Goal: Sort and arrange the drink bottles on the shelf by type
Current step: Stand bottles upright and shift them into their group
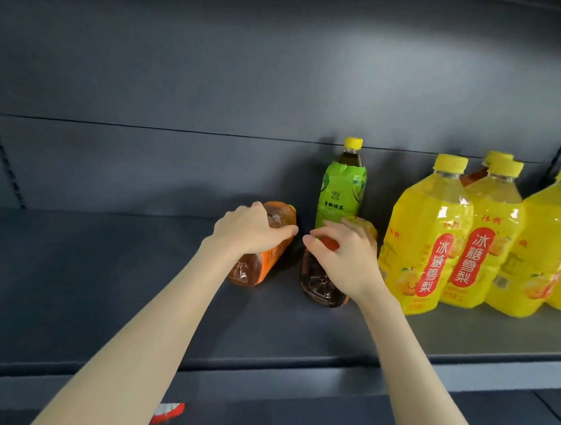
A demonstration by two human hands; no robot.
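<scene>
The rightmost yellow bottle [548,233] runs off frame.

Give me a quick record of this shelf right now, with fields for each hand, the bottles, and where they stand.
left hand: grips orange-label bottle, tipped, base toward camera
right hand: grips dark tea bottle, tipped likewise
green-label bottle: upright, just behind the right hand
yellow bottles: at least three, upright, grouped at right
shelf: dark grey, carries all the bottles

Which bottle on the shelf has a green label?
The upright green-label bottle at the back, just behind the right hand; no other bottle shows green.
</scene>
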